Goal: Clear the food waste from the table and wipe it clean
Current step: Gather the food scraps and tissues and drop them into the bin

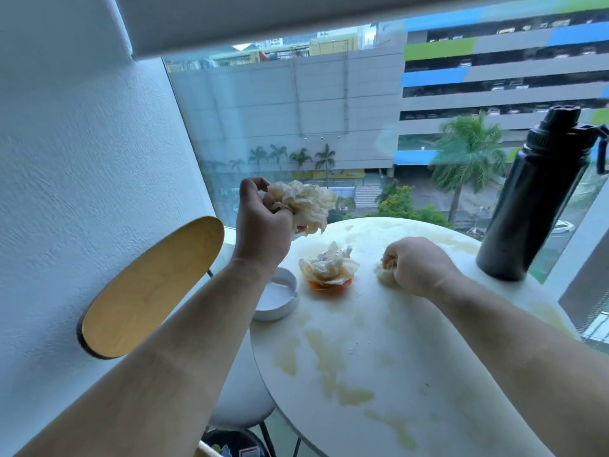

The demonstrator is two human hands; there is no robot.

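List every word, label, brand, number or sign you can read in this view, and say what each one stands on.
Nothing here can be read.
Black bottle: no label or brand shows.
Building across the street: any signs too blurred.
Yellow shopfront strip at street level: too small to read.
Colourful items at the bottom edge: blurred, unreadable.
Tissue wad in the left hand, small tissue in the right hand: no print.

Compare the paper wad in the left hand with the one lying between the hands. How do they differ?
The left hand grips the held wad in the air; the lying wad rests free on the table. The held wad looks larger than the lying wad. Only the lying wad sits on something orange. Both are crumpled, yellowish paper.
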